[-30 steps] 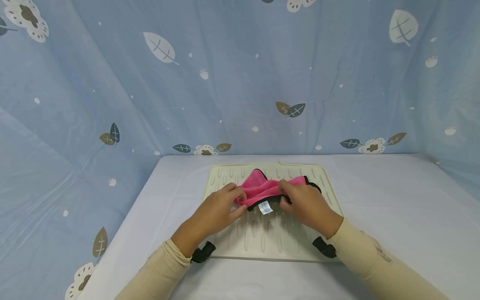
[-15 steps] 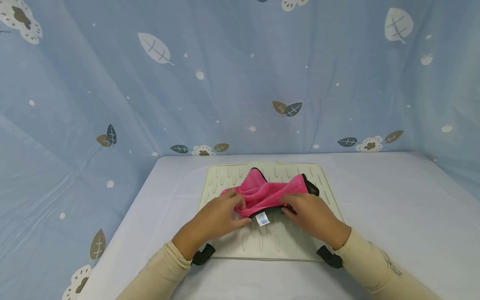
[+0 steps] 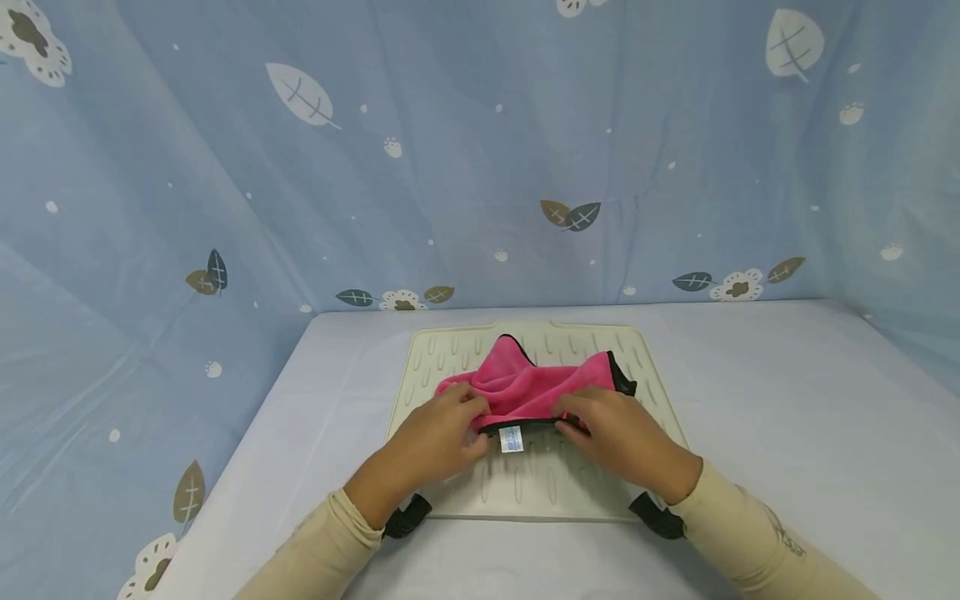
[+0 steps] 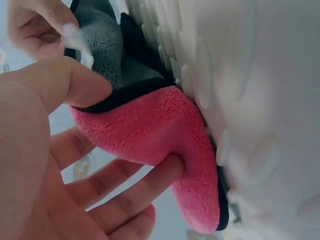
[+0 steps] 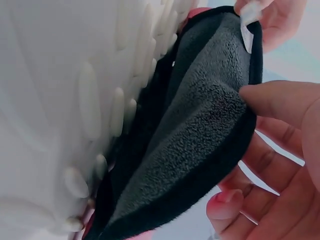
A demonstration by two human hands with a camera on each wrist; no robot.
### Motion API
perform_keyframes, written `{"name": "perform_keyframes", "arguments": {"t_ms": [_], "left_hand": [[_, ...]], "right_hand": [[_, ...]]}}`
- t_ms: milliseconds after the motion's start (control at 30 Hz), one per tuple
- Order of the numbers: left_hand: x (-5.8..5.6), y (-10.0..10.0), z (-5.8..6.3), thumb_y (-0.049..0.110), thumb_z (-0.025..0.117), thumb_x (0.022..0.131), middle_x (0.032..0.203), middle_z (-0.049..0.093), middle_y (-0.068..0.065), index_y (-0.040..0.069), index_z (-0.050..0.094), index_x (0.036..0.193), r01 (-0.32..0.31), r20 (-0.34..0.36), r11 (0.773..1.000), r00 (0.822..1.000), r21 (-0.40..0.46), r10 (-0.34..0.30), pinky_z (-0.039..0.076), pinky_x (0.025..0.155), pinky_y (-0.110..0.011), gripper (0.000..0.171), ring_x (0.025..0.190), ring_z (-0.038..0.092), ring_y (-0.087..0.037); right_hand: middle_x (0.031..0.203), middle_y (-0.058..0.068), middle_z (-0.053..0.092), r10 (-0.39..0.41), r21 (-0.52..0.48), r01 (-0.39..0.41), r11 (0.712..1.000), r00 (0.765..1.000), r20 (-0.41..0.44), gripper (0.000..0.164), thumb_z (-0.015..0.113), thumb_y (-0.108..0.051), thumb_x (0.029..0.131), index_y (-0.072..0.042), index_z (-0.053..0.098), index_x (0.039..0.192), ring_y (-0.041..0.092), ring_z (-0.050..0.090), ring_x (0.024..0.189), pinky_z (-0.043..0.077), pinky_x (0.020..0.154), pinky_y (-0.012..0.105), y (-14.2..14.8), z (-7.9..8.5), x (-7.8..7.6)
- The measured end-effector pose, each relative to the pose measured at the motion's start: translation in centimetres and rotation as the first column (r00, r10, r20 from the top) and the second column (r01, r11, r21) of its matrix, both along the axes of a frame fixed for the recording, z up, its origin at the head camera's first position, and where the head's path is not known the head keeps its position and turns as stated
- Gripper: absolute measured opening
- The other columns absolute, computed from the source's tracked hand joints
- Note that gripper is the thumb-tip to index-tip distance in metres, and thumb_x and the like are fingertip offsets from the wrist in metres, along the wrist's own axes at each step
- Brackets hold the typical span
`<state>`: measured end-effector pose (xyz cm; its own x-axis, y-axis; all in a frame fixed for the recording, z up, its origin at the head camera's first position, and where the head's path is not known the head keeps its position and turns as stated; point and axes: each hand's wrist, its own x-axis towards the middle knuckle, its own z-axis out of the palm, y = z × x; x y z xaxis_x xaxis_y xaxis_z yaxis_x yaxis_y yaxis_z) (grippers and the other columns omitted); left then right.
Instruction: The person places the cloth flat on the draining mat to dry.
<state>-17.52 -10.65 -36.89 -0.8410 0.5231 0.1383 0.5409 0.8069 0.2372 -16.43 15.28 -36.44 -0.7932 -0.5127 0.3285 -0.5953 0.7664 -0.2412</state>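
Note:
A pink cloth point(image 3: 525, 387) with a black border and a grey underside point(image 5: 205, 105) lies rumpled, its near edge lifted. A white label point(image 3: 512, 439) hangs from that edge between the two hands. My left hand point(image 3: 442, 429) pinches the near edge left of the label; in the left wrist view its thumb point(image 4: 85, 85) lies on the border and the fingers spread under the pink side. On the right, my right hand point(image 3: 618, 433) pinches the same edge between thumb point(image 5: 270, 97) and fingers. The far part of the cloth rests on the ridged board.
Under the cloth is a cream board point(image 3: 517, 500) with raised oval ridges, on a white-covered table point(image 3: 787, 400). Black straps or mounts point(image 3: 407, 515) show at both wrists. A blue patterned curtain point(image 3: 465, 150) hangs behind and to the left.
Both hands have drawn the cloth's near edge toward the person, and the pink side looks more spread out. The label has shifted slightly left and nearer, and the head view has moved a little.

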Motion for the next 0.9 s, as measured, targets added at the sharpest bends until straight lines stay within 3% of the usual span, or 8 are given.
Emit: {"name": "perform_keyframes", "arguments": {"t_ms": [167, 467, 667, 900], "left_hand": [[-0.1, 0.0, 0.1, 0.02, 0.068, 0.082, 0.092, 0.055, 0.007, 0.018, 0.066, 0.093, -0.003, -0.099, 0.999, 0.995, -0.04, -0.001, 0.046, 0.069, -0.028, 0.012, 0.078, 0.05, -0.008], [-0.4, -0.1, 0.3, 0.017, 0.067, 0.078, 0.094, 0.061, 0.001, 0.017, 0.069, 0.095, -0.063, -0.208, 0.998, 0.976, -0.001, 0.062, 0.042, 0.071, -0.034, 0.017, 0.083, 0.058, -0.015], [-0.6, -0.3, 0.3, 0.014, 0.066, 0.079, 0.096, 0.063, 0.001, 0.017, 0.07, 0.104, -0.063, -0.227, 0.998, 0.972, 0.014, 0.064, 0.044, 0.073, -0.036, 0.026, 0.084, 0.059, -0.016], [-0.7, -0.8, 0.9, 0.013, 0.074, 0.081, 0.098, 0.068, 0.004, 0.02, 0.071, 0.108, -0.043, -0.229, 0.998, 0.972, 0.037, 0.051, 0.046, 0.078, -0.037, 0.028, 0.092, 0.065, -0.016]], "right_hand": [[0.076, -0.008, 0.063, 0.025, 0.015, -0.025, 1.0, 0.999, -0.02, 0.013, 0.081, -0.01, 0.081, -0.015, 0.073, 0.09, 0.003, 0.048, 0.067, 0.044, 0.058, 0.019, 0.3, -0.1, 0.0], [0.077, -0.008, 0.065, 0.009, 0.001, -0.009, 1.0, 1.0, -0.017, 0.015, 0.082, -0.008, 0.08, -0.014, 0.073, 0.089, 0.003, 0.051, 0.068, 0.047, 0.06, 0.021, 0.5, 0.3, -0.2], [0.081, -0.008, 0.068, -0.018, 0.008, 0.018, 1.0, 1.0, -0.006, 0.014, 0.081, -0.009, 0.081, -0.015, 0.074, 0.091, 0.004, 0.056, 0.071, 0.051, 0.064, 0.025, 0.8, 0.3, -0.5], [0.081, -0.007, 0.066, -0.037, 0.019, 0.038, 0.999, 0.999, -0.019, 0.016, 0.081, -0.007, 0.08, -0.016, 0.074, 0.092, 0.006, 0.056, 0.073, 0.052, 0.065, 0.028, 1.6, 0.3, -0.6]]}}
